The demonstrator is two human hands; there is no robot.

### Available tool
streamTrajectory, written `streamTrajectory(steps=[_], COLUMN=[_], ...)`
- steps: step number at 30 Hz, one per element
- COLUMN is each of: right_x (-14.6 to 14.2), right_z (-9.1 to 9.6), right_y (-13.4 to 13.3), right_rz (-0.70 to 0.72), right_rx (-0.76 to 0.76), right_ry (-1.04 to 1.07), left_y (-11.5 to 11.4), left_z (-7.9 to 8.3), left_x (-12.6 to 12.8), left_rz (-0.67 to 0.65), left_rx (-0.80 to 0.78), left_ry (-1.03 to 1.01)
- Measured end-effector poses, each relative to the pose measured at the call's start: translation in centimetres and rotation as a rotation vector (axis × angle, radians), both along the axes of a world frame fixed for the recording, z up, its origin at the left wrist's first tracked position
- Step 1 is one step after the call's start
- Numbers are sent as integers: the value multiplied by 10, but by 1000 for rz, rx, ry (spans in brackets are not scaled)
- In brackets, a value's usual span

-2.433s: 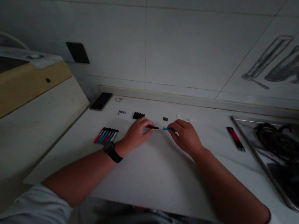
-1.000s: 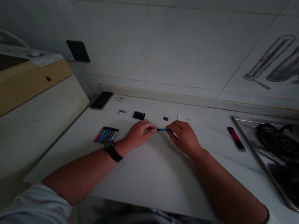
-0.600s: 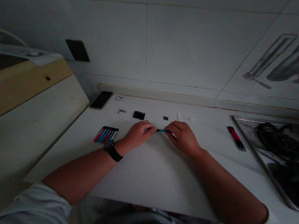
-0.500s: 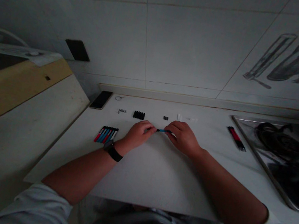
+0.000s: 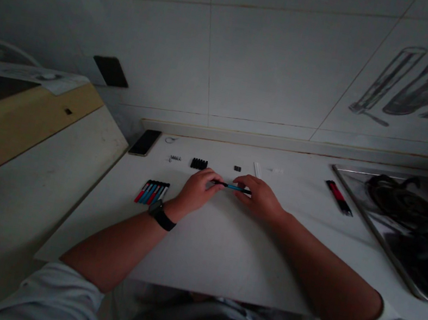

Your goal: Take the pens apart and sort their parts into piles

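Note:
Over the middle of the counter, a slim blue-and-black pen [image 5: 233, 187] lies level between my two hands. My left hand [image 5: 198, 187] is closed in a pinch on its black left end. My right hand [image 5: 259, 197] is loosely around the other end, with finger and thumb on either side of the barrel and the dark tip showing against the hand. Just beyond the hands are a row of black grips [image 5: 199, 164], two small black pieces [image 5: 237, 168], white thin tubes [image 5: 257, 170] and small metal springs [image 5: 175, 158].
Left of my hands lies a row of red, blue and white pen barrels [image 5: 152, 193]. A phone [image 5: 145, 143] and a ring [image 5: 170, 140] are at the back left. Red and black pens [image 5: 338, 198] lie beside the gas stove [image 5: 384, 248] on the right. Tiny clear pieces [image 5: 277, 170] sit behind.
My right hand's fingers have loosened and shifted slightly left along the pen, so more of its right end shows. The left hand keeps its pinch, almost in place.

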State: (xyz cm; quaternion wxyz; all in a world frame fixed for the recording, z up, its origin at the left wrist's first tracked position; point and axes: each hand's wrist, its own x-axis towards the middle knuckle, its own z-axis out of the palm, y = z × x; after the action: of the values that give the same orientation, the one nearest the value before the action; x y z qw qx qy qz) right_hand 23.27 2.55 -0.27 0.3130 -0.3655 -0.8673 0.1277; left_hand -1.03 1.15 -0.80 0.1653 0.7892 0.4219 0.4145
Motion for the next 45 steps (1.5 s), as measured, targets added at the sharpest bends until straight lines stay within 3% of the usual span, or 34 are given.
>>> streamTrajectory(steps=[16,18,23,25,34,45], right_x=[-1,0,6,7,5,7], right_z=[6,7,9,10,13,13], right_y=[-4,-3,3,6,2,2], right_rz=[26,0,-271,-302,-182,-135], right_rx=[76,54,33,19,69,85], right_ry=[-110,-55,292,392,368,301], left_y=[-1,0,9,13,16,17], left_z=[0,0,-5,-8,-14,-13], left_x=[0,0,-5,-7,-8,-7], left_rz=[0,14,136,181,187,189], left_rx=[18,12,-52,-103,-190,-231], left_ry=[-4,-36,-265,-345,-430,-443])
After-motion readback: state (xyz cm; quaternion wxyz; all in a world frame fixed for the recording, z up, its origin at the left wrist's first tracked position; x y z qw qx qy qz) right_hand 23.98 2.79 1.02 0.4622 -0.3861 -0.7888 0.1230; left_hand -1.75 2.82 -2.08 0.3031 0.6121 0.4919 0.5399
